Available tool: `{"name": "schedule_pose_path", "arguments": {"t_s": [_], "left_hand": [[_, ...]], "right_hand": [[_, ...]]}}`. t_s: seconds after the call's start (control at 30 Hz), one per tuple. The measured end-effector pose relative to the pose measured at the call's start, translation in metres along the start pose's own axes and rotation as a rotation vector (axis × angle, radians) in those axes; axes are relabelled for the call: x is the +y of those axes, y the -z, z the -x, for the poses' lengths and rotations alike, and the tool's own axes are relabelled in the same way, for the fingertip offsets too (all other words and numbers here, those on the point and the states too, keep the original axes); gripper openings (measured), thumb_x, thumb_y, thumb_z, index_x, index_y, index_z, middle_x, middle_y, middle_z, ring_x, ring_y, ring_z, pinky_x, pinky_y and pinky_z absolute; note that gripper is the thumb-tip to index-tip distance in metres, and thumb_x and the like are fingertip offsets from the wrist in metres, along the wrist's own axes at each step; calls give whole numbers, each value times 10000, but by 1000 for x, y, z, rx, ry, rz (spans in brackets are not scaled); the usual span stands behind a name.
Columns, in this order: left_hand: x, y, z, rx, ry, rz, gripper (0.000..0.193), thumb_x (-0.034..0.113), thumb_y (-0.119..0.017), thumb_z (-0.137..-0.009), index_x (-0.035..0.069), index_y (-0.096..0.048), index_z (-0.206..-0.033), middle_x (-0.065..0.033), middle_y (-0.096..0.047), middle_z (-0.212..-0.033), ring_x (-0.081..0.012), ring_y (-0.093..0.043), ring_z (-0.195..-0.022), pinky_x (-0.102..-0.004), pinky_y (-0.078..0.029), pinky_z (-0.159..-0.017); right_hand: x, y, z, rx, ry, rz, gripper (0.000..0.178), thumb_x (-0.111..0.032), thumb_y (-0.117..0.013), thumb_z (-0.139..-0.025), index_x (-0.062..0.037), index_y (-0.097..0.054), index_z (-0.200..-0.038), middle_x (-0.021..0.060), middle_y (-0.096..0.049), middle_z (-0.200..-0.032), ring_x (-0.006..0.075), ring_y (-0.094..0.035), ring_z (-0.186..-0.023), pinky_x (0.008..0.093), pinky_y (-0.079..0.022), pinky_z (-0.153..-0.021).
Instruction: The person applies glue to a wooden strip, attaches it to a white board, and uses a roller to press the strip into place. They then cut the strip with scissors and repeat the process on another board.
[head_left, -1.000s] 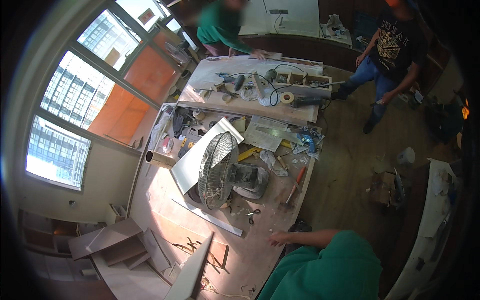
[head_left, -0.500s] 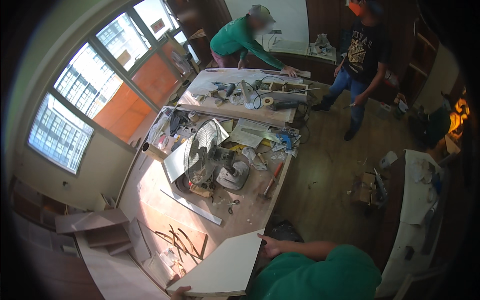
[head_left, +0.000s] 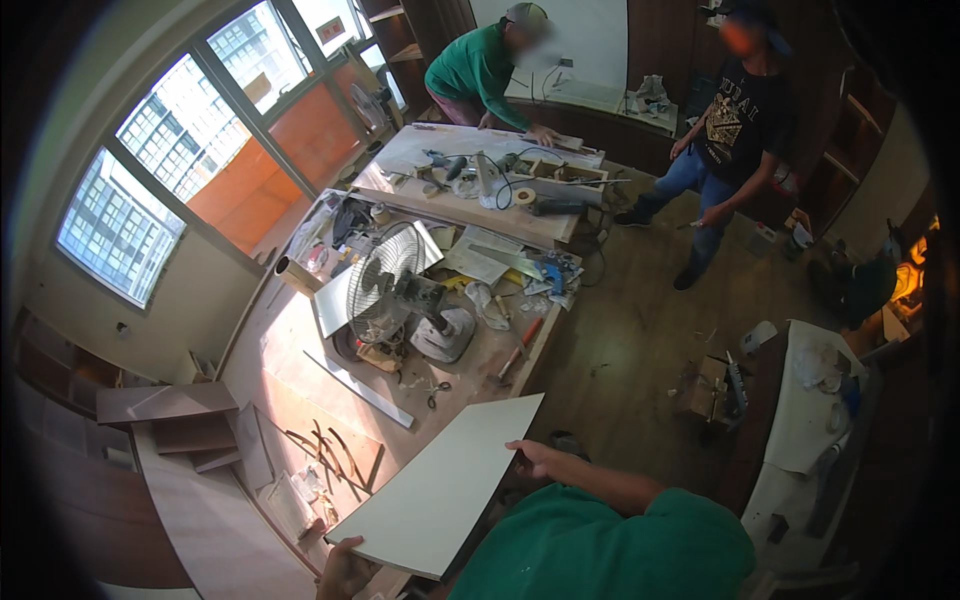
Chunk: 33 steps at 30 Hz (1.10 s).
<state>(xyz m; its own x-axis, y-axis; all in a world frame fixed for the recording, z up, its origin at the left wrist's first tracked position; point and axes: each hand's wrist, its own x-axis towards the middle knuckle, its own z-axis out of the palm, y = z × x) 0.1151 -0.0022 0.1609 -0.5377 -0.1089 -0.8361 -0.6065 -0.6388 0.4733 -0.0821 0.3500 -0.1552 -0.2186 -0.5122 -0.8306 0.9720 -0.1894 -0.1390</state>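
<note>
A flat white board (head_left: 437,486) with a dark edge is held tilted between my two hands, over the near corner of the workbench. My left hand (head_left: 345,570) grips its near left corner, thumb on the white face. Along the right edge, my right hand (head_left: 532,460) grips with the thumb on top and the fingers hidden beneath. Beyond the board, on the workbench (head_left: 462,393), lie scissors (head_left: 437,393), a red-handled hammer (head_left: 519,350) and a long narrow strip (head_left: 358,388). Several dark curved strips (head_left: 330,452) lie left of the board.
A dusty fan (head_left: 400,290) stands amid tools on the bench. At the far bench a person in green (head_left: 480,75) leans over; another person in black (head_left: 735,130) stands at right. Stacked wooden boxes (head_left: 180,420) sit left. A cardboard box (head_left: 707,388) is on the floor.
The board has turned in my hands, its far end now pointing farther up and right. My left hand has moved a little up and left. The person in black has shifted slightly.
</note>
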Motion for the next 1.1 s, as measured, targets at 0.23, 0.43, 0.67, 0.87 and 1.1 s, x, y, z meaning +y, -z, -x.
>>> {"name": "schedule_pose_path", "arguments": {"t_s": [0.23, 0.43, 0.67, 0.87, 1.1], "left_hand": [[-46, -22, -77, -92, -11, 110, 616, 159, -659, -867, -8, -447, -1421, -178, -588, -1356, -360, -568, -1267, -515, -430, -1111], [-87, -6, -129, -68, -8, 382, 636, 116, -656, -892, -12, -391, -1455, -198, -533, -1417, -375, -507, -1334, -532, -370, -1170], [-143, 73, -216, 81, 79, 582, 500, 262, -557, -1047, -25, -431, -1436, -216, -547, -1415, -392, -536, -1312, -554, -403, -1150], [-160, 117, -282, 101, -16, 553, 530, 334, -499, -1080, -27, -416, -1459, -216, -529, -1446, -382, -530, -1326, -523, -426, -1137], [-171, 176, -382, 40, -110, 570, 570, 380, -490, -1082, -36, -409, -1464, -195, -541, -1439, -346, -547, -1310, -477, -450, -1114]], "right_hand": [[-46, 50, 34, 176, 145, 36, 261, -317, -700, -953, -130, -610, -1111, 3, -605, -944, 135, -509, -765, 276, -421, -565], [-77, 54, 43, 297, 171, 144, 261, -340, -731, -928, -120, -651, -1042, 13, -595, -923, 145, -536, -750, 305, -459, -611], [-69, 28, 15, 416, 273, 266, 313, -356, -731, -917, -66, -620, -955, 27, -621, -850, 136, -565, -663, 305, -458, -564], [-54, 5, -42, 516, 288, 355, 330, -366, -729, -924, -61, -608, -965, 28, -620, -868, 143, -570, -705, 299, -466, -594], [-56, -53, -103, 594, 274, 419, 398, -366, -735, -930, -43, -604, -1122, 53, -635, -1059, 187, -598, -930, 363, -502, -764]]}}
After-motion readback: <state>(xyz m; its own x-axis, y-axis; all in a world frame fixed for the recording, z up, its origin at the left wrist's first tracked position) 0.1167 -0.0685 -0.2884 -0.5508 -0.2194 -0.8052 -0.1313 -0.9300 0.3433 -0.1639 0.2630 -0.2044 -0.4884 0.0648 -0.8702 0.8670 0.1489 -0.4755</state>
